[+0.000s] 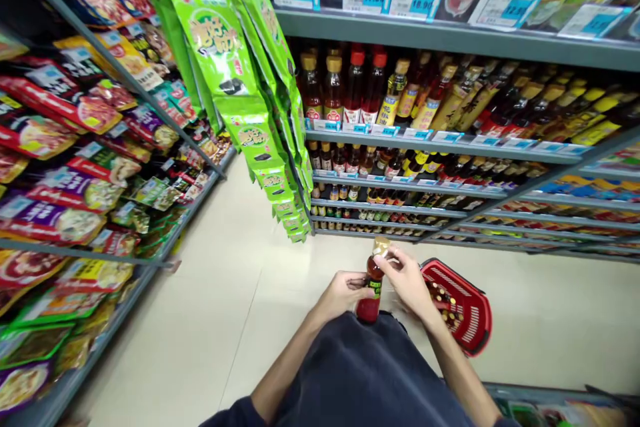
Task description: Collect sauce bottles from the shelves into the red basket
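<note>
A small bottle of dark red liquid [369, 309] with a gold cap and a dark label stands upright close in front of my body. My left hand [345, 291] is wrapped round its middle, at the label. Up at the neck and gold cap [381, 245], my right hand [401, 273] pinches with thumb and fingers. To the right of my right forearm, a red shopping basket [475, 327] sits on the floor with several gold-capped bottles [453, 317] in it, partly covered by the arm.
Ahead rises a grey shelf rack [425, 30] with rows of bottles [355, 83] and price tags. Strips of green packets [215, 40] hang at its left end. Shelves of bagged food [65, 180] line the left side. Pale tiled floor [215, 280] lies between.
</note>
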Tool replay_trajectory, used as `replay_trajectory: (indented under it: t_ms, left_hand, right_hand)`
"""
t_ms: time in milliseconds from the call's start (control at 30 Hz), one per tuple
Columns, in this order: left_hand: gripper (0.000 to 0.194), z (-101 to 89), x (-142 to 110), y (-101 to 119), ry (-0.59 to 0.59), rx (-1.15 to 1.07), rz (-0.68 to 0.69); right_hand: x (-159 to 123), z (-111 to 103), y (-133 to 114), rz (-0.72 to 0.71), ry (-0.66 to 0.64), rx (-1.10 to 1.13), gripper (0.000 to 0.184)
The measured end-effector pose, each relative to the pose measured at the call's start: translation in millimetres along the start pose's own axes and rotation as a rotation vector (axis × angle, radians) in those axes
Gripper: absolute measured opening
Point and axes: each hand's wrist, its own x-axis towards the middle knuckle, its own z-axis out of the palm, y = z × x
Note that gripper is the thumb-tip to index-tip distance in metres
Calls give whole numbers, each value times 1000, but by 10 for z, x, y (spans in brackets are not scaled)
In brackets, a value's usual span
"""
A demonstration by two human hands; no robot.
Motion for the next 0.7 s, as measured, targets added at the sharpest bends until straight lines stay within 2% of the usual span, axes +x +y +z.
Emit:
replay_trajectory:
  t_ms: [133, 267, 400, 500, 600, 700]
  left_hand:
    - [58, 44, -31, -62, -46, 1, -19]
    - [63, 16, -25, -87, -51, 60, -15]
    - [62, -107, -31, -57, 63, 110, 20]
    - [66, -208, -56, 17, 167, 131, 58]
    - [66, -279, -78, 91, 197, 140, 68]
    - [62, -325, -101, 103, 205, 118, 37]
  right_hand:
    - [-120, -27, 103, 31, 32, 34, 37]
    - [-161, -18, 138, 3, 57, 35, 35]
    - [-56, 30, 44, 3, 88, 41, 35]
    - [100, 76, -69, -57, 85, 24, 34]
    - [230, 136, -155, -97, 57, 50, 33]
    - [245, 210, -201, -96, 51, 58, 33]
